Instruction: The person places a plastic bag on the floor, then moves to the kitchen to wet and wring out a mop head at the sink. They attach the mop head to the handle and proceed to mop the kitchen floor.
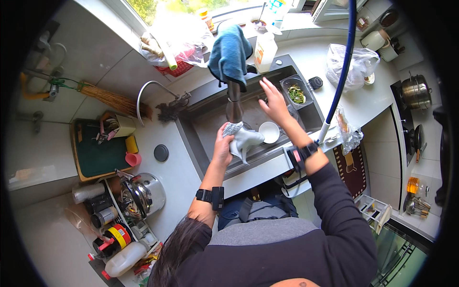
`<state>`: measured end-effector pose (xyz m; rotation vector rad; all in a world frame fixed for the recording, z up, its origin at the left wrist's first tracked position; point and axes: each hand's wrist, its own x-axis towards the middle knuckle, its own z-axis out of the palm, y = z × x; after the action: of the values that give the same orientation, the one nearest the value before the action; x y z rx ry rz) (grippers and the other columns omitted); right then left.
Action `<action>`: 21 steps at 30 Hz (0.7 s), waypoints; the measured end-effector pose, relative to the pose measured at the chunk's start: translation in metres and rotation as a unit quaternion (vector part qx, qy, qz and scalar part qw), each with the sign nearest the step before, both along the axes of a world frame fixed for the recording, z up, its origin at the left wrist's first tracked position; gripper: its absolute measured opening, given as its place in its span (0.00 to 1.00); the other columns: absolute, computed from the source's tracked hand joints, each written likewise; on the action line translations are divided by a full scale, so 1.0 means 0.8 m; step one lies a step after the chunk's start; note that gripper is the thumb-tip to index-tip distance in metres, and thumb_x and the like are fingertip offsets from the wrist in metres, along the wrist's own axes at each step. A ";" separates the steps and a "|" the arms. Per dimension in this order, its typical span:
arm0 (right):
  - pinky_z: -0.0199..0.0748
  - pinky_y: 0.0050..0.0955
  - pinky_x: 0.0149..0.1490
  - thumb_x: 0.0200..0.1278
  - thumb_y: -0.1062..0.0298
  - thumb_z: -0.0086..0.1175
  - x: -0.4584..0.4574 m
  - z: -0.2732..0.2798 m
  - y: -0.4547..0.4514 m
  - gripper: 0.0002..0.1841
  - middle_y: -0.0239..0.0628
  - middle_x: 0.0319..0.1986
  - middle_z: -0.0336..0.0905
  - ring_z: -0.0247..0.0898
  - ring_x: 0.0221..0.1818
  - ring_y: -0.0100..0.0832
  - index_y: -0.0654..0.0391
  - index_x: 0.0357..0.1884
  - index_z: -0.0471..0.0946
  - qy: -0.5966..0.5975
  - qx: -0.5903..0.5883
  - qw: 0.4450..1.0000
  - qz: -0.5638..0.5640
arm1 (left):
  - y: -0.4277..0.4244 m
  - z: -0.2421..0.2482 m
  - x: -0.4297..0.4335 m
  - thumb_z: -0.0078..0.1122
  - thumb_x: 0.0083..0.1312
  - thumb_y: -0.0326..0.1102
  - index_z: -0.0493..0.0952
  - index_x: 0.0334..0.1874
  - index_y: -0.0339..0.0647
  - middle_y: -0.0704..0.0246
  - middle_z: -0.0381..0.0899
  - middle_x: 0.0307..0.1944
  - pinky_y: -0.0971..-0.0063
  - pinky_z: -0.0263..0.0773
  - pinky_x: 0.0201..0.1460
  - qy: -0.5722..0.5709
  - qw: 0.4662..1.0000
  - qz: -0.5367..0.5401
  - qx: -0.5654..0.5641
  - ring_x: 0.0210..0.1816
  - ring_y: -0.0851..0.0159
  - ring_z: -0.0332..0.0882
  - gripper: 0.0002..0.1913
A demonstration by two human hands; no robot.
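My left hand (223, 146) grips a light grey cloth (246, 140) under the end of the faucet (234, 102), over the sink (208, 134). A blue towel (231, 50) is draped over the faucet's top. To the right, my right hand (274, 102) is raised above the basin with its fingers apart and nothing in it. Below that hand, a white bowl (269, 132) sits in the sink near its front side. A clear plastic container (297, 92) with green vegetable scraps stands at the sink's right end, close to my right hand.
A white plastic bottle (265, 53) stands behind the sink. At the right, a plastic bag (349, 66) lies on the counter and a blue hose (342, 77) rises past the front edge. Leftward are a round black lid (161, 153), a metal pot (147, 193) and a green board (93, 150).
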<state>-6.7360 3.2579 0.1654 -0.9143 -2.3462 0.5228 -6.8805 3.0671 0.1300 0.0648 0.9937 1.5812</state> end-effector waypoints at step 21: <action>0.61 0.37 0.63 0.54 0.56 0.59 -0.041 -0.050 0.123 0.38 0.39 0.68 0.51 0.56 0.66 0.41 0.54 0.66 0.59 -0.346 0.077 0.935 0.009 | 0.036 0.012 -0.005 0.41 0.58 0.16 0.64 0.59 0.36 0.62 0.76 0.46 0.71 0.74 0.50 -0.067 0.997 0.010 0.025 0.45 0.63 0.77 0.24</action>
<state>-6.7691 3.3559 0.1252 -1.1312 -2.9638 -0.0025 -6.8848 3.0957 0.1393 -0.0162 0.8530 1.6078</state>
